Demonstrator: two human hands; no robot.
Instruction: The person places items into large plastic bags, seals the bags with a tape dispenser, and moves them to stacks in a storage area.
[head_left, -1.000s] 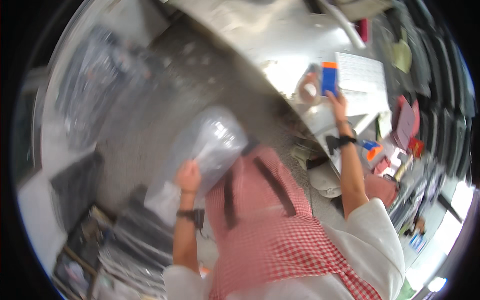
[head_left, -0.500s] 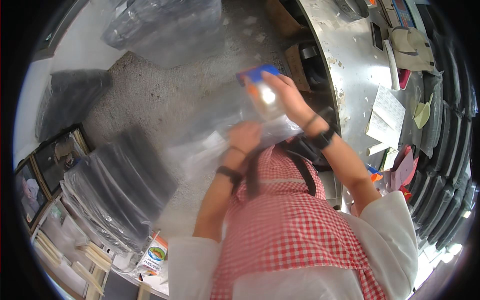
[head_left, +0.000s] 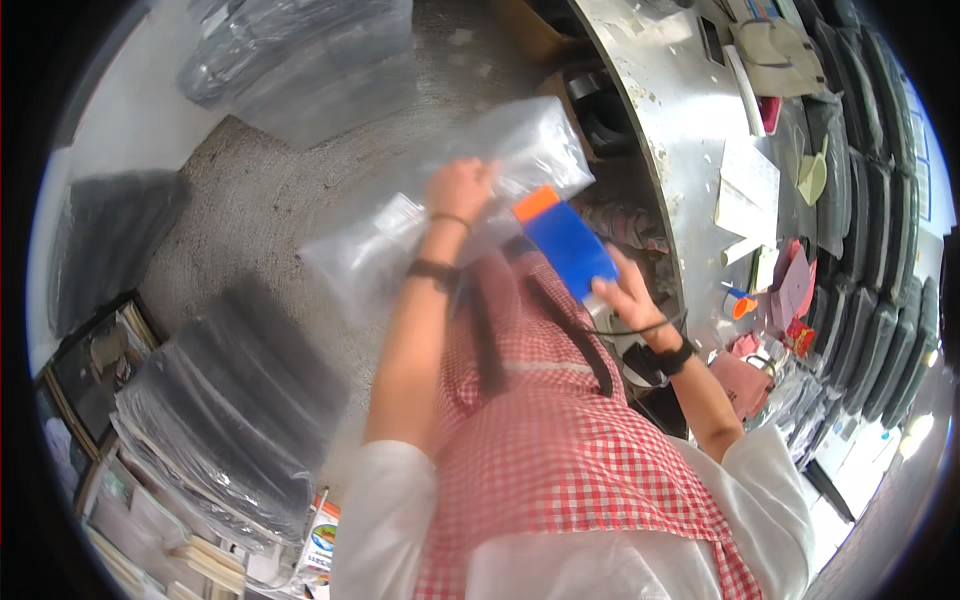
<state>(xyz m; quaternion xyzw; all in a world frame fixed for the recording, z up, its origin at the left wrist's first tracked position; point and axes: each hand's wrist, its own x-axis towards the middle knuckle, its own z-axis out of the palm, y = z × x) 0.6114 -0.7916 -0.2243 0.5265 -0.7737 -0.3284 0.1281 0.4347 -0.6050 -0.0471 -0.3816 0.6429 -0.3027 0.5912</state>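
Observation:
My left hand (head_left: 460, 190) is closed on the top of a package wrapped in clear plastic (head_left: 545, 140). The package is held tilted in front of my apron, and a small white label (head_left: 398, 216) shows through or on its wrap. To its right, my right hand (head_left: 630, 292) grips the lower end of a blue and orange tape dispenser (head_left: 572, 250). The dispenser's orange end points up toward the package, near its lower right edge. Some fingertips of the left hand are blurred.
A metal table (head_left: 670, 130) on the right holds open papers (head_left: 748, 190), a cap (head_left: 778, 56) and a phone (head_left: 711, 40). Dark plastic-wrapped bundles (head_left: 872, 200) are stacked beyond it. More wrapped stacks stand at lower left (head_left: 230, 400) and at the top (head_left: 310, 60).
My right hand has come down and to the right with the tape dispenser, away from the package. My left hand and the package have risen a little and shifted left.

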